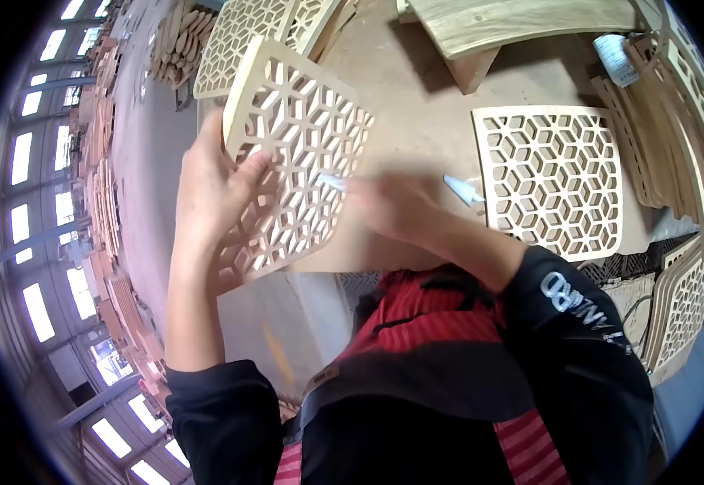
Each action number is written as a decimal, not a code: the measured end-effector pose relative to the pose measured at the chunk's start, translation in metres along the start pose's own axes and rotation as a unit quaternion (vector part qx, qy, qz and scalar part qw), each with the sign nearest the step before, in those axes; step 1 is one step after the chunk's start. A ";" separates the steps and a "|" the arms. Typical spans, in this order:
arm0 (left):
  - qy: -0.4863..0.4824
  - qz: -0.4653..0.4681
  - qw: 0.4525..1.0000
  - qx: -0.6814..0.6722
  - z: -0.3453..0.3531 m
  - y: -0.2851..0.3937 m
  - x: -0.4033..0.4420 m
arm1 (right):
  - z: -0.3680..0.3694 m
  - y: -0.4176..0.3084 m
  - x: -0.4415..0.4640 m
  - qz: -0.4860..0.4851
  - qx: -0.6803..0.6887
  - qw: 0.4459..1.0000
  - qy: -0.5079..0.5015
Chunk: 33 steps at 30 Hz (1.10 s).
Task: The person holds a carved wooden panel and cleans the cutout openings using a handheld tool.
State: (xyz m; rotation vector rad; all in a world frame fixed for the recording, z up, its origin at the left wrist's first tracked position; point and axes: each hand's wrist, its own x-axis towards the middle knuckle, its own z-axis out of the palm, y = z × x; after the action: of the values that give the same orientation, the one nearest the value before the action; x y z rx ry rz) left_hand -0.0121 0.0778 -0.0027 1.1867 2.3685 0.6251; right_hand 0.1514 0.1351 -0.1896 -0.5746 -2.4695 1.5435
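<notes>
My left hand grips the left edge of a wooden lattice panel, its thumb lying on the front face. The panel is tilted up off the table and cut through with a pattern of star-like openings. Smeared by motion, my right hand is closed on a small pale blue-white strip, possibly folded sandpaper. The strip's tip is at the panel's face, near its right side. A similar pale, pointed piece lies on the table, just left of a second lattice panel that rests flat.
More lattice panels are at the back left. A curved wooden piece stands at the back of the brown table. Stacked curved wood parts, a pale roll and upright lattice panels line the right.
</notes>
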 end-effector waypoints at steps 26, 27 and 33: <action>0.010 -0.005 1.000 0.005 0.003 0.009 -0.004 | 0.027 -0.001 0.005 -0.032 -0.007 0.996 0.077; 0.014 -0.005 1.000 0.010 0.004 0.007 -0.003 | 0.030 0.000 0.008 -0.034 0.022 0.995 0.089; 0.010 -0.028 0.999 -0.010 0.003 0.009 -0.003 | -0.003 0.002 -0.034 0.009 -0.084 0.996 -0.003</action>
State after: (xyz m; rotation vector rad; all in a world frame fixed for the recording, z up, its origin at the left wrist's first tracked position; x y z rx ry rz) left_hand -0.0032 0.0808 0.0002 1.1056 2.3978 0.6438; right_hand 0.1842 0.1244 -0.1879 -0.6198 -2.6227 1.3536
